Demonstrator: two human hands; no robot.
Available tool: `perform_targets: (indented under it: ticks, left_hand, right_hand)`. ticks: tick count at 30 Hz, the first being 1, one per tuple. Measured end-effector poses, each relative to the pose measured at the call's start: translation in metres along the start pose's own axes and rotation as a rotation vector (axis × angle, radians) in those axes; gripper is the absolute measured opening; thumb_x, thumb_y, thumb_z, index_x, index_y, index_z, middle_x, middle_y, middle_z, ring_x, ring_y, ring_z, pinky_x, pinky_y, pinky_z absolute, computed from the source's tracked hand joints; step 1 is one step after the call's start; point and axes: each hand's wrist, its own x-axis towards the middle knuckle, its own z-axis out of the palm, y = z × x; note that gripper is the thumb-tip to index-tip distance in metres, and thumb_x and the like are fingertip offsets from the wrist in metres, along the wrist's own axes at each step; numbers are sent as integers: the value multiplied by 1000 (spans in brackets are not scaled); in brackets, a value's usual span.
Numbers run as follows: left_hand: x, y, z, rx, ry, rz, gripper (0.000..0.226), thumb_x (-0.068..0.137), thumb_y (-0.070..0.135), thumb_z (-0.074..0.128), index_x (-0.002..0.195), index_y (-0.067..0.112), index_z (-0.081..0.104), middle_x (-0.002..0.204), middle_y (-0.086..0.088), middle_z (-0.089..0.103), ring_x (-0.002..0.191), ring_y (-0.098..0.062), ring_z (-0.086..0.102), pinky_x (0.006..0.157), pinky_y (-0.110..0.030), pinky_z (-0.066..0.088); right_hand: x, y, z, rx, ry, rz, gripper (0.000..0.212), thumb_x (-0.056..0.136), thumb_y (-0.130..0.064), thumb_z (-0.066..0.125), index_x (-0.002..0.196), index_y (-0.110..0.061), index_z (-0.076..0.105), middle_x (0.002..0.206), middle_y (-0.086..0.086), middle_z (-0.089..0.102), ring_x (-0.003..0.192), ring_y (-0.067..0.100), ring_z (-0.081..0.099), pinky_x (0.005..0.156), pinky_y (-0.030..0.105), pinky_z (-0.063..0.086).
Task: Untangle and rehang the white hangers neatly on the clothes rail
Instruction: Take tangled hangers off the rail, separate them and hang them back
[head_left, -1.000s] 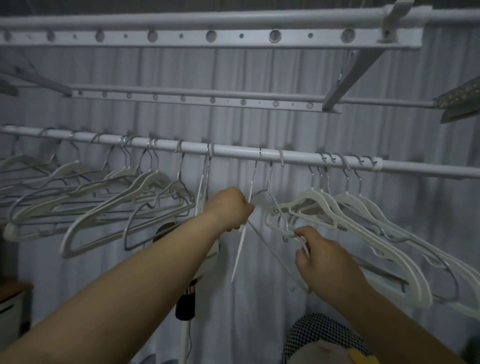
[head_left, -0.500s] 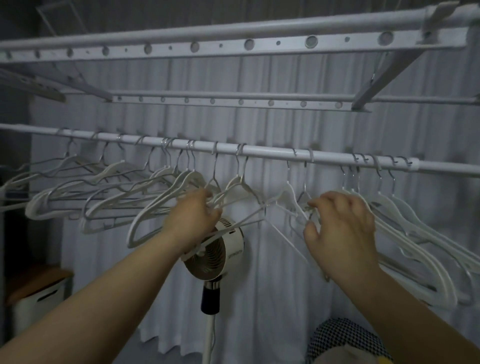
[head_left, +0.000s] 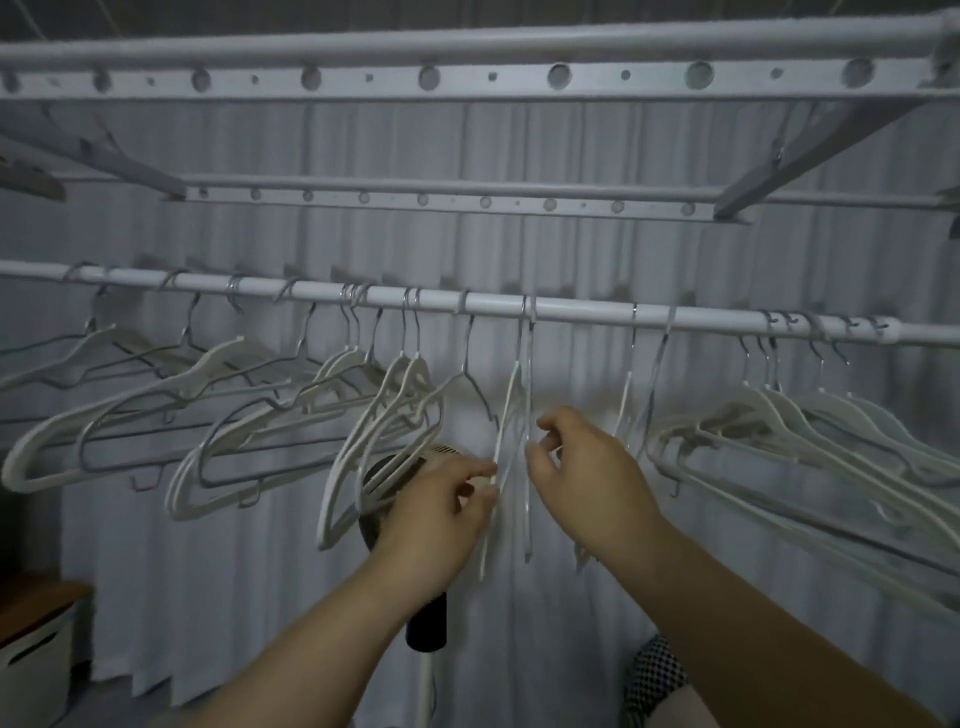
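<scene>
I am standing in the room with a person whose arms are raised to the long white metal clothes rail (head_left: 582, 314). They are working on the middle pair (head_left: 510, 405) of slim white plastic hangers with silver wire hooks. These two hang side by side from the rail, turned edge-on to the person. The left hand (head_left: 441, 512) pinches the lower edge of one hanger between thumb and forefinger. The right hand (head_left: 587, 478) has its fingertips closed on the thin arm of the other. It is a little blurred there, but it reads as a pinch. The hands are near each other yet apart, with the pair between them.

Further left, a crowded left bunch (head_left: 223, 356) of white hangers hangs askew, with shoulders overlapping and hooks unevenly spaced. On the far side, a right bunch (head_left: 774, 415) fans out in much the same muddle. Two more slim hangers (head_left: 627, 400) dangle between that bunch and the hands. A pedestal fan (head_left: 428, 621) stands behind the left wrist, in front of a pale pleated curtain (head_left: 519, 249).

The step in hand looks like parting this one pair. Next, I would expect the two to be drawn sideways away from each other. That calls for checking that no arm is threaded through the other, then sliding the hooks to an even spacing. With both bunches untidy, most of the job seems to lie ahead.
</scene>
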Motion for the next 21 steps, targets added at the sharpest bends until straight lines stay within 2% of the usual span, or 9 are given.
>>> perform_targets:
  ticks: [3,5,7,10,13,15,17,19,21]
  left_hand:
    - [-1,-8,-1,-165,-69,-110,36,87,17,55,122,21,47,106,8,57,83,-1,56,66,-3,42]
    - [-1,-9,-1,-241,-151,-157,44,85,14,55,128,18,44,98,7,58,78,-5,57,66,-11,44]
    - [-1,-9,-1,-300,-213,-204,47,85,9,55,129,17,43,85,8,56,70,-3,54,59,-9,43]
    - [1,-14,-2,-334,-252,-242,46,86,6,53,129,15,43,71,6,53,62,-1,52,47,0,38]
    - [3,-17,-6,-383,-242,-292,40,89,6,45,128,14,40,73,0,50,52,1,56,46,-5,41]
    - [6,-20,-5,-384,-193,-312,38,90,7,41,127,14,39,71,-1,47,54,-6,56,59,-19,47]
    - [10,-21,-4,-352,-152,-303,40,90,12,42,130,15,39,68,-1,48,62,-16,50,70,-32,47]
    - [15,-21,-3,-356,-128,-298,43,92,17,43,134,17,37,66,-1,48,60,-15,47,63,-31,43]
    - [22,-21,-2,-389,-111,-298,42,92,17,43,134,16,40,62,0,46,53,-13,42,52,-26,36]
  right_hand:
    - [7,-8,12,37,-68,145,44,94,-37,40,132,-14,42,121,8,60,112,25,56,90,30,43]
    - [14,-11,17,109,-106,241,54,92,-41,43,136,-12,36,122,10,60,114,27,55,93,32,42]
    - [21,-14,24,153,-122,294,59,90,-37,48,138,-9,31,113,14,63,109,28,58,91,32,44]
    - [24,-17,30,168,-125,333,55,89,-21,48,138,-8,28,80,6,56,83,26,59,77,31,48]
    - [19,-16,29,150,-97,380,53,91,-15,41,140,-11,23,66,0,45,55,17,49,48,25,43]
    - [17,-13,25,73,-60,392,51,92,-12,40,140,-10,24,71,3,50,62,20,52,50,25,41]
    - [15,-8,22,-58,-8,364,47,93,-9,39,138,-7,28,95,13,61,87,29,58,70,29,46]
    - [15,-3,19,-202,12,351,46,93,-4,38,138,-6,30,114,19,60,102,30,58,80,30,46]
    - [14,4,18,-292,3,353,41,92,1,37,133,-2,38,116,21,60,104,30,59,79,29,45]
